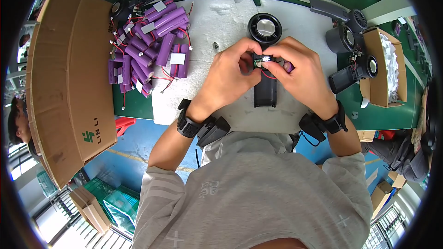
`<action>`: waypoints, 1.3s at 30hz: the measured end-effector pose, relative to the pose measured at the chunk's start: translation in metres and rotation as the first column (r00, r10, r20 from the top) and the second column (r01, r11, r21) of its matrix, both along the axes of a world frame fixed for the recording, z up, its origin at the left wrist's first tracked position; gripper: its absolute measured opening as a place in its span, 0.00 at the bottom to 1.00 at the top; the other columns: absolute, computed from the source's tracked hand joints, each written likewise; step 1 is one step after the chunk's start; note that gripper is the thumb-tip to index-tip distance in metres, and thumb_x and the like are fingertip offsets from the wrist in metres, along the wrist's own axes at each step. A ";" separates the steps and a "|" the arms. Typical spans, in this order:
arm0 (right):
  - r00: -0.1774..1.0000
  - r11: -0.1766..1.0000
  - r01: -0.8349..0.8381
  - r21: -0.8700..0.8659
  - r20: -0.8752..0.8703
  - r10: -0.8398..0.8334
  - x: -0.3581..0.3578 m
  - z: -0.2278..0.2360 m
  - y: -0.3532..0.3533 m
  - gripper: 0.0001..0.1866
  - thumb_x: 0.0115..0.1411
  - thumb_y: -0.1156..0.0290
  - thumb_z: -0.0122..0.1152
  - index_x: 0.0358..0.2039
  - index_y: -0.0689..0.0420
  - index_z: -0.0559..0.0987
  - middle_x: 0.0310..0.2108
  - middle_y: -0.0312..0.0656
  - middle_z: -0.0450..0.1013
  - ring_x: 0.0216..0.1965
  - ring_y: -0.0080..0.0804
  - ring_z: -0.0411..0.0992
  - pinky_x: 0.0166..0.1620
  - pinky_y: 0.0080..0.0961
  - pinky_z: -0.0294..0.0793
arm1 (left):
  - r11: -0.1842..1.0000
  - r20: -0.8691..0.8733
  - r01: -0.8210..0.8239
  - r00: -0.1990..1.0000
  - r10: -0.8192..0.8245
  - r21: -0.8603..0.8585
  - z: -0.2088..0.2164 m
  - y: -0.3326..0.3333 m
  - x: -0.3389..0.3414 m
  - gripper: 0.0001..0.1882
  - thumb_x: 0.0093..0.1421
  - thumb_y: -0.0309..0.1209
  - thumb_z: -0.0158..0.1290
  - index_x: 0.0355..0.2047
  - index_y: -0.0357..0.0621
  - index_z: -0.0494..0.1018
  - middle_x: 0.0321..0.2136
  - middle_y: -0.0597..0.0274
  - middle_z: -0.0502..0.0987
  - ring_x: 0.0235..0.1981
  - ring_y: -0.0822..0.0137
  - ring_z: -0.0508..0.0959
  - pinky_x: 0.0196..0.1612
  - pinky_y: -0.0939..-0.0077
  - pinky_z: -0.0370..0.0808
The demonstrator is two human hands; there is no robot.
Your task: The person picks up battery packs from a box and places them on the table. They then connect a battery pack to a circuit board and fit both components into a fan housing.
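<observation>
A black handheld device with a round fan-like head [266,27] and an open handle [265,93] lies in front of me, head pointing away. At its neck sits a small green circuit board [258,62] with a white connector [266,58]. My left hand [232,73] pinches the board's left side between thumb and fingertips. My right hand [299,70] is closed from the other side, thumb and forefinger at the connector. A purple battery pack [289,67] shows partly between its fingers; a red wire [268,74] loops below. The fingers hide the exact contact at the connector.
A white foam sheet [207,27] covers the green bench. Purple wired battery packs [138,57] are heaped at left beside a tall cardboard box [74,74]. Several black device bodies [340,39] lie at right, near a small cardboard box [373,60] with white contents.
</observation>
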State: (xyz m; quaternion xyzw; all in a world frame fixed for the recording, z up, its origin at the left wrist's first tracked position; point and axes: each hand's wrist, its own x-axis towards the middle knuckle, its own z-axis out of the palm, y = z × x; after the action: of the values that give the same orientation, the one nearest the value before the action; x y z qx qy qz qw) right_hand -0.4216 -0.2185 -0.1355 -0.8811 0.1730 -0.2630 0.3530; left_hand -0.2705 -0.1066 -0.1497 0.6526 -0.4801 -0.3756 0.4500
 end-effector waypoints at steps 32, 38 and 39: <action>0.975 0.990 0.002 0.144 -0.220 0.030 -0.008 0.006 -0.007 0.10 0.51 0.74 0.68 0.29 0.63 0.74 0.26 0.41 0.73 0.22 0.31 0.71 0.28 0.25 0.71 | 0.975 0.227 0.182 0.962 -0.149 -0.129 0.005 -0.001 0.010 0.12 0.58 0.20 0.56 0.43 0.43 0.79 0.32 0.57 0.78 0.31 0.66 0.78 0.34 0.75 0.74; 0.901 0.926 -0.208 0.316 -0.306 0.307 -0.028 0.018 -0.009 0.20 0.53 0.71 0.64 0.45 0.60 0.71 0.33 0.47 0.73 0.31 0.36 0.74 0.31 0.31 0.72 | 0.977 0.136 0.154 0.982 -0.134 -0.149 0.003 -0.002 0.010 0.11 0.59 0.21 0.55 0.42 0.42 0.79 0.31 0.58 0.77 0.31 0.66 0.77 0.35 0.76 0.73; 0.899 0.926 -0.209 0.315 -0.311 0.309 -0.031 0.020 -0.008 0.20 0.53 0.71 0.64 0.45 0.60 0.71 0.33 0.47 0.73 0.31 0.36 0.74 0.31 0.31 0.72 | 0.978 0.136 0.149 0.982 -0.129 -0.145 0.003 -0.001 0.010 0.11 0.59 0.21 0.55 0.42 0.42 0.79 0.31 0.58 0.77 0.31 0.66 0.77 0.36 0.76 0.73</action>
State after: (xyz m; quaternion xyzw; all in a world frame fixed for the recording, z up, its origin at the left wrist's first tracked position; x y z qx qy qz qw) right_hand -0.4528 -0.2268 -0.1157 -0.8717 0.1487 -0.0233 0.4664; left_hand -0.2609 -0.1078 -0.1463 0.6031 -0.5796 -0.3260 0.4405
